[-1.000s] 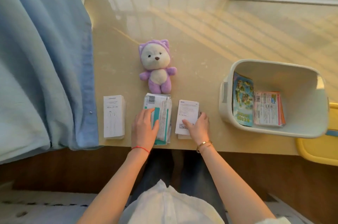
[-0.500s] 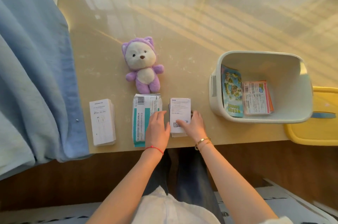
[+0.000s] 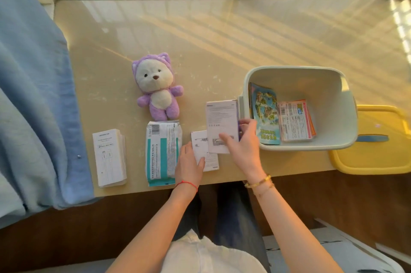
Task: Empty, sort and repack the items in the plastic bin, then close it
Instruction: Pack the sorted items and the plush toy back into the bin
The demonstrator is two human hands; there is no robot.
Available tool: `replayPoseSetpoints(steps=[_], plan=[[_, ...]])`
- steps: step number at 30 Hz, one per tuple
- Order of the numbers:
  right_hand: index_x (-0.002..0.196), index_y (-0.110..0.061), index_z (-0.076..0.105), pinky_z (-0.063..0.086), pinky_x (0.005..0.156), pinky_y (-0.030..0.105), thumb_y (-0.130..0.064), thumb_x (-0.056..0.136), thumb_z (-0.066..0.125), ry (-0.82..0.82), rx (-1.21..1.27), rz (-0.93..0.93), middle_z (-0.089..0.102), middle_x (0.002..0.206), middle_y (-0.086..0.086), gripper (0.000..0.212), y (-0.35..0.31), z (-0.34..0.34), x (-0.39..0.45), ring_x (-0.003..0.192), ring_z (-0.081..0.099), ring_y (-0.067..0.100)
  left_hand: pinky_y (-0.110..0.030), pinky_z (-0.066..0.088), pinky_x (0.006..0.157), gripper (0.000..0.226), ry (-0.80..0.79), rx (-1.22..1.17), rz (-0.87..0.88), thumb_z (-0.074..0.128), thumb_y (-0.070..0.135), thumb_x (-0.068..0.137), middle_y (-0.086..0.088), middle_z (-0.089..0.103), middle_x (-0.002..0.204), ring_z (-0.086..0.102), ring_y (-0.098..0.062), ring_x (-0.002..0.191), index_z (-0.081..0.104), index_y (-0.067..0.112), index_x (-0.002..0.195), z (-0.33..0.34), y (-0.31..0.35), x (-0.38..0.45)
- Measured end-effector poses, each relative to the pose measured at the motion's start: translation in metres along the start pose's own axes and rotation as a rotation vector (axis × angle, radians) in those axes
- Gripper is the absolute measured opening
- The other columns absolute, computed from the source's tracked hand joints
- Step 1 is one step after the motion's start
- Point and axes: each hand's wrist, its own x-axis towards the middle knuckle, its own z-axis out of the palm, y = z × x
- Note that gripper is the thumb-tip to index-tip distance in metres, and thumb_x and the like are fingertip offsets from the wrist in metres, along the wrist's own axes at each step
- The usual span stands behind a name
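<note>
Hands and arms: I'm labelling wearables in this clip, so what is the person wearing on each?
Both forearms are bare, with no sleeves in view. The left hand has a thin red string bracelet at the wrist. The right hand has a gold bangle and a finer gold chain just below it. No rings or watch are visible.

The right hand (image 3: 243, 145) grips a white printed box (image 3: 222, 124), thumb on its face, holding it just beside the near left wall of the plastic bin (image 3: 347, 117). The left hand (image 3: 189, 167) rests with straight fingers on a second white box (image 3: 203, 150) lying flat on the table (image 3: 222, 50), partly under the first. Left of it lie a white and teal packet (image 3: 161, 152) and a long white carton (image 3: 109, 157). A purple plush bear (image 3: 156, 90) lies behind the packet. Inside the bin lean a colourful booklet (image 3: 265, 114) and a stack of leaflets (image 3: 295, 123). A yellow lid (image 3: 375, 157) sits beside the bin, on its right.
</note>
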Motion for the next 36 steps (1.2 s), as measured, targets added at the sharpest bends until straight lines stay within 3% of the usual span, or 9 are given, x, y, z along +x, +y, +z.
replayPoseSetpoints(steps=[5,9,13,16,20,23,27,30,36], plan=[[0.117,-0.016,0.035,0.057,0.082,0.026,-0.015,0.083,0.072,0.105,0.095,0.090,0.060,0.117,0.001,0.050,0.008,-0.088,0.034,0.105,0.063,0.009,-0.040,0.036,0.107,0.096,-0.012,0.165,-0.196,0.068,0.047,0.079,-0.012,0.035,0.142,0.037,-0.028,0.132,0.015,0.005,0.147,0.037,0.005,0.016],[0.124,-0.004,0.034,0.050,0.063,0.011,-0.016,0.085,0.072,0.142,-0.043,0.179,0.056,0.115,0.006,0.056,0.040,-0.146,0.082,0.099,0.057,0.014,-0.043,0.037,0.105,0.091,0.099,0.143,-0.297,0.078,0.040,0.071,-0.015,0.041,0.137,0.040,-0.031,0.128,0.028,0.007,0.140,0.063,0.011,0.023],[0.124,-0.006,0.036,0.047,0.083,0.029,-0.024,0.082,0.075,0.105,-0.145,0.261,0.056,0.119,0.009,0.060,0.079,-0.185,0.129,0.103,0.057,0.019,-0.047,0.044,0.100,0.083,0.245,-0.100,-0.346,0.086,0.019,0.062,-0.012,0.051,0.130,0.048,-0.030,0.121,0.037,0.014,0.129,0.071,0.019,0.019],[0.124,-0.006,0.037,0.046,0.085,0.030,-0.024,0.081,0.075,0.039,-0.189,0.308,0.057,0.121,0.011,0.060,0.096,-0.202,0.156,0.102,0.056,0.020,-0.041,0.049,0.094,0.071,0.349,-0.277,-0.295,0.082,0.010,0.067,-0.007,0.054,0.126,0.054,-0.025,0.117,0.039,0.018,0.123,0.066,0.039,0.010],[0.125,-0.003,0.037,0.045,0.091,0.033,-0.023,0.082,0.074,-0.026,-0.221,0.304,0.056,0.124,0.013,0.060,0.104,-0.212,0.177,0.113,0.057,0.027,-0.034,0.053,0.086,0.074,0.553,-0.407,-0.180,0.077,0.014,0.074,0.000,0.053,0.128,0.056,-0.014,0.113,0.035,0.026,0.134,0.042,0.088,0.000],[0.128,-0.002,0.035,0.041,0.094,0.033,-0.022,0.084,0.073,-0.070,-0.220,0.313,0.054,0.127,0.014,0.061,0.107,-0.216,0.184,0.120,0.053,0.029,-0.023,0.051,0.083,0.071,0.643,-0.385,-0.026,0.076,0.017,0.076,0.004,0.055,0.126,0.056,-0.007,0.109,0.039,0.025,0.136,0.027,0.140,-0.003],[0.125,-0.003,0.036,0.040,0.100,0.037,-0.022,0.083,0.074,-0.083,-0.201,0.333,0.054,0.129,0.016,0.060,0.118,-0.223,0.193,0.122,0.052,0.031,-0.016,0.041,0.088,0.064,0.596,-0.189,0.192,0.075,0.009,0.074,-0.001,0.057,0.118,0.055,-0.011,0.106,0.049,0.019,0.132,0.030,0.202,0.011],[0.126,-0.003,0.036,0.040,0.100,0.038,-0.023,0.083,0.073,-0.079,-0.216,0.346,0.053,0.131,0.016,0.060,0.124,-0.224,0.194,0.123,0.051,0.032,-0.004,0.037,0.088,0.065,0.575,-0.208,0.267,0.076,0.007,0.072,-0.003,0.059,0.119,0.053,-0.005,0.104,0.050,0.017,0.131,0.038,0.232,0.030],[0.127,-0.003,0.039,0.044,0.098,0.041,-0.029,0.085,0.071,-0.069,-0.367,0.279,0.050,0.132,0.016,0.059,0.137,-0.224,0.200,0.121,0.052,0.035,-0.032,0.050,0.093,0.067,0.339,-0.402,0.073,0.082,0.013,0.066,0.000,0.062,0.117,0.059,-0.013,0.105,0.053,0.017,0.126,0.112,0.256,0.066]])
